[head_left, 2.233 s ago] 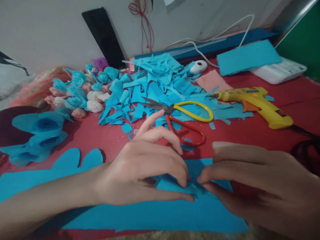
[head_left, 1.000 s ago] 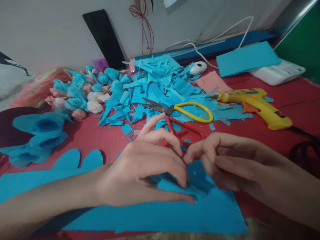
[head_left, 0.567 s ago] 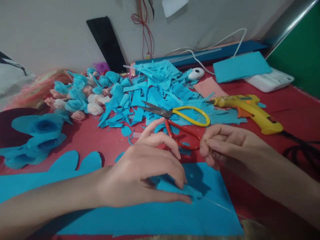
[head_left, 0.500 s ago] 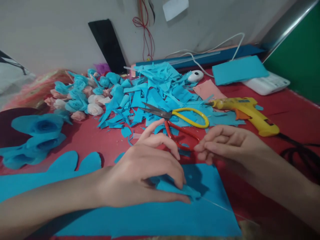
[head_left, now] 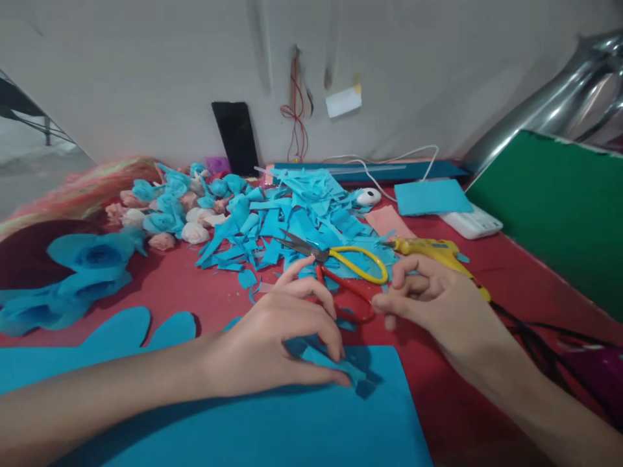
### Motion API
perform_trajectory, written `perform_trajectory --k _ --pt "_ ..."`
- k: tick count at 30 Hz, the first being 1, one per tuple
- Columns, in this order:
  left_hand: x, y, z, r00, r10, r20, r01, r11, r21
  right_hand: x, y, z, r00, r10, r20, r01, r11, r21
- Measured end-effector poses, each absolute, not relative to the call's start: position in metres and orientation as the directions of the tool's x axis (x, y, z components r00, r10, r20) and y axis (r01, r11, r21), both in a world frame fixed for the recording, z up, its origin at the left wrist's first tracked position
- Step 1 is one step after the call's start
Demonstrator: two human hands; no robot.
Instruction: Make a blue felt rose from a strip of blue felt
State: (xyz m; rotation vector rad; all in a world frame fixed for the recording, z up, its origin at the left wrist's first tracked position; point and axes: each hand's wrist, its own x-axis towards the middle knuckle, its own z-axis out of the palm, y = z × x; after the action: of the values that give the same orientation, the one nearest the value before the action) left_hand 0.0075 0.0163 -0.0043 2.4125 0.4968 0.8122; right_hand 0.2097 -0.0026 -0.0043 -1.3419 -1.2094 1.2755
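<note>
My left hand (head_left: 277, 344) pinches a small folded piece of blue crepe paper (head_left: 335, 364) between thumb and forefinger. Its other fingers are lifted and spread, one near the scissors' pivot. Under this hand lies a large blue paper sheet (head_left: 243, 421). My right hand (head_left: 423, 292) hovers beside the red handle of the scissors (head_left: 357, 264), thumb and fingertips pressed together; whatever they hold is too small to make out. The scissors, with one yellow and one red handle, lie with blades parted on the scraps. Behind my right hand, a yellow glue gun (head_left: 431, 248) is partly covered.
Blue paper scraps (head_left: 296, 217) are heaped mid-table. Left of them are small paper roses (head_left: 168, 220) and larger blue flowers (head_left: 97, 256). A black phone (head_left: 236, 137) leans on the wall. A green board (head_left: 549, 214) stands at right, near black cable (head_left: 535, 350).
The view has tilted upward, showing more wall. My left hand keeps its pinch on the blue paper. A thin clear strand by the paper no longer shows. My right hand stays pinched.
</note>
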Motion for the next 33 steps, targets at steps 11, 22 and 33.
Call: perform_trajectory --k 11,22,33 --pt "0.005 0.016 -0.008 0.764 0.48 0.431 0.126 -0.766 0.63 0.191 0.071 0.027 -0.044 0.996 0.074 0.612 0.085 -0.786" --pt "0.004 0.018 -0.007 0.766 0.516 0.383 0.17 -0.738 0.653 0.177 0.119 0.019 -0.187 0.972 0.139 0.884 0.228 -0.408" --pt "0.004 0.019 -0.007 0.764 0.543 0.349 0.183 -0.7 0.69 0.183 0.118 0.014 -0.163 0.977 0.14 0.817 0.213 -0.535"
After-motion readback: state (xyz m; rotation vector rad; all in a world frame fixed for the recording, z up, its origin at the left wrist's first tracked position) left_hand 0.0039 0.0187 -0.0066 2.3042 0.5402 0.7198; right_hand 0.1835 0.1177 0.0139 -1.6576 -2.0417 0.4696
